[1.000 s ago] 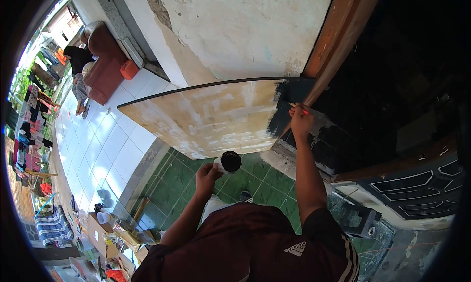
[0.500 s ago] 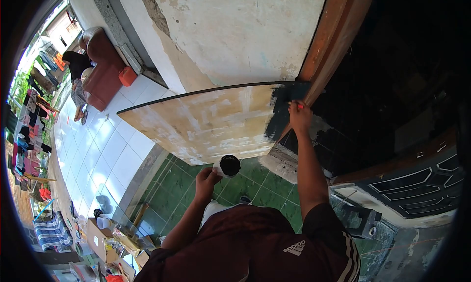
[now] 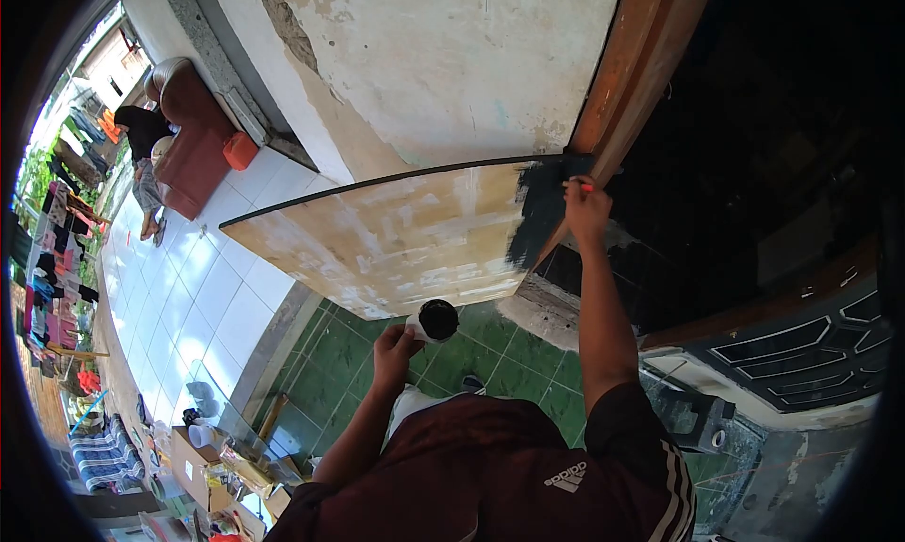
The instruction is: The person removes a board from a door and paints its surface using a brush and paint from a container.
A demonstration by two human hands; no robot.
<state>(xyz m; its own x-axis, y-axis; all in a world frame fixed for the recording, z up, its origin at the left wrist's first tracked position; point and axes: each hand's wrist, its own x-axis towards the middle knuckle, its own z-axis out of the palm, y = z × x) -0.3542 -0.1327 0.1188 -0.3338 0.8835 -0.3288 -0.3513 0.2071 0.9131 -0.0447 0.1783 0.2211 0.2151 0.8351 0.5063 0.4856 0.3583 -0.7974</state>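
A pale cup (image 3: pixel 418 328) of black paint (image 3: pixel 439 320) is held by my left hand (image 3: pixel 394 353), its fingers closed around the side. Just beyond the cup stands a door panel (image 3: pixel 377 236), tan with whitish smears. Black paint (image 3: pixel 534 217) covers its right end, with ragged brush strokes along the border. My right hand (image 3: pixel 586 212) is closed on a paintbrush (image 3: pixel 587 188) at that painted end, near the wooden frame. Only a bit of the brush's red handle shows; its bristles are hidden or lost against the black paint.
A wooden door frame (image 3: pixel 630 80) rises beside the panel's right end. Green tiles (image 3: pixel 471 358) lie underfoot. At left, a person (image 3: pixel 143 156) sits by a red-brown sofa (image 3: pixel 193 137). Boxes and clutter (image 3: pixel 203 467) fill the lower left; a dark decorated panel (image 3: pixel 811 353) stands at right.
My right hand has moved slightly up and to the right with the paintbrush, towards the frame. My left hand keeps the cup in nearly the same place. The view has shifted slightly.
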